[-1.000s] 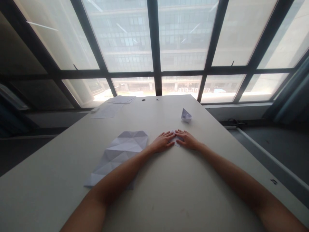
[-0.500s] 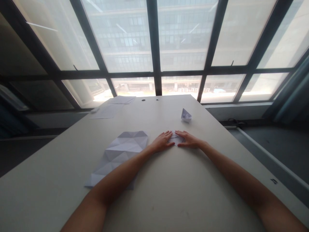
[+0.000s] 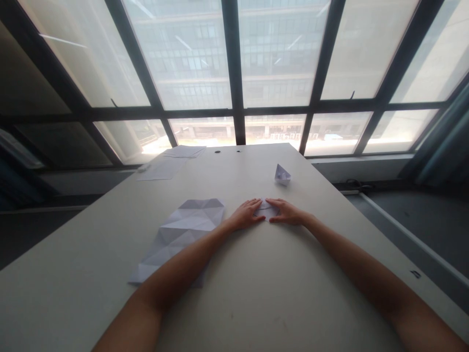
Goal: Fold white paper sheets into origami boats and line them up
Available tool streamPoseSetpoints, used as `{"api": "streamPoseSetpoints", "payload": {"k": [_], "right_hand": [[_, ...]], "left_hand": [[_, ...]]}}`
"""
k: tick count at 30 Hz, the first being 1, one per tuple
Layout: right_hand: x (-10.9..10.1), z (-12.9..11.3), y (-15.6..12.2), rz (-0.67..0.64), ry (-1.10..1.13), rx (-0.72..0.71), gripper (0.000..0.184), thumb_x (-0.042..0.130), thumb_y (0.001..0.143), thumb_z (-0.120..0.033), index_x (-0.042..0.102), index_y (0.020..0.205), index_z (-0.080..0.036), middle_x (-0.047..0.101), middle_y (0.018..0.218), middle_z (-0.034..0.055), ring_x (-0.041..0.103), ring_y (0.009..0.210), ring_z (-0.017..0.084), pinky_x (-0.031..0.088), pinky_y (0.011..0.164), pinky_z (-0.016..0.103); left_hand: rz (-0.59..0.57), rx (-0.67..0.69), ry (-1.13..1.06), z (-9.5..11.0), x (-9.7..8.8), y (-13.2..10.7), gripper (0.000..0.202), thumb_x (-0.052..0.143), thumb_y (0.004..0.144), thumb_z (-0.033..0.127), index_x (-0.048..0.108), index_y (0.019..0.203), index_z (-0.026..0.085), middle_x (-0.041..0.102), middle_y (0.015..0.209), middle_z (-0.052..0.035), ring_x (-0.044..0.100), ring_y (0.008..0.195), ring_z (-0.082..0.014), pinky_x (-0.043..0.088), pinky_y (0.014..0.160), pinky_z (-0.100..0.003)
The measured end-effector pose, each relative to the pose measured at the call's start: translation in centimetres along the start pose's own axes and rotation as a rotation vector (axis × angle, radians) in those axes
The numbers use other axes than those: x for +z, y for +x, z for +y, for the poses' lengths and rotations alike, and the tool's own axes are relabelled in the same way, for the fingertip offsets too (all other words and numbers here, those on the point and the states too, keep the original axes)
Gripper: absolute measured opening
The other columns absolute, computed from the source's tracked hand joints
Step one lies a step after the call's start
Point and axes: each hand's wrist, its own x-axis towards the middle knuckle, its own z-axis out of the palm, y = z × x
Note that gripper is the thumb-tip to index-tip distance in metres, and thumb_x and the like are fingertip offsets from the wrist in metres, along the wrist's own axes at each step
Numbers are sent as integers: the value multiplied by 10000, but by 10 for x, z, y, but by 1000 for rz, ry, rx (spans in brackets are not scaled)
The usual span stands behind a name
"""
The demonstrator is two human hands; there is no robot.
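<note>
A small piece of folded white paper (image 3: pixel 266 212) lies flat on the white table (image 3: pixel 256 283), in front of me. From the left side, my left hand (image 3: pixel 247 214) rests on its edge, fingers stretched out and thumb apart. My right hand (image 3: pixel 287 213) presses the opposite edge in the same way, its fingers also extended. Both hands partly cover the paper, so its full outline is hidden. Just beyond them stands a folded paper boat (image 3: pixel 282 176). Left of my left hand is a large sheet of creased paper (image 3: pixel 186 224), partly hidden under my left forearm.
Several flat paper sheets (image 3: pixel 161 169) lie at the table's far left. A dark round cable hole (image 3: pixel 217 152) shows near the far edge, and a small dark mark (image 3: pixel 415 274) near the right edge. Tall framed windows (image 3: pixel 274 58) stand beyond the table.
</note>
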Motion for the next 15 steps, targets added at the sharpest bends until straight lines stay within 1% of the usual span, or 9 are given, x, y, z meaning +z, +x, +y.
{"api": "streamPoseSetpoints", "payload": {"k": [8,12,15], "right_hand": [[0,-1,-1,19,-3,12,879,787,746,-531,448,1504,-241,520,1474,117,457,1371,303,348,1158,461],[0,-2,-1,35,-21,-3,886,795,742,-531,449,1505,-241,548,1436,119,493,1333,294,377,1137,434],[0,-2,-2,36,-20,-7,894,793,745,-536,447,1507,-220,562,1403,135,517,1298,296,395,1119,423]], "left_hand": [[22,-11,-35,-1,-1,2,747,603,897,564,429,1500,159,446,1538,-138,401,1433,-287,285,1197,-390],[21,-16,-47,-1,-1,2,766,627,879,567,432,1494,156,451,1533,-146,411,1426,-296,299,1189,-401],[22,-15,-56,-1,-2,2,763,643,872,554,443,1488,149,454,1530,-149,414,1424,-296,301,1190,-394]]}}
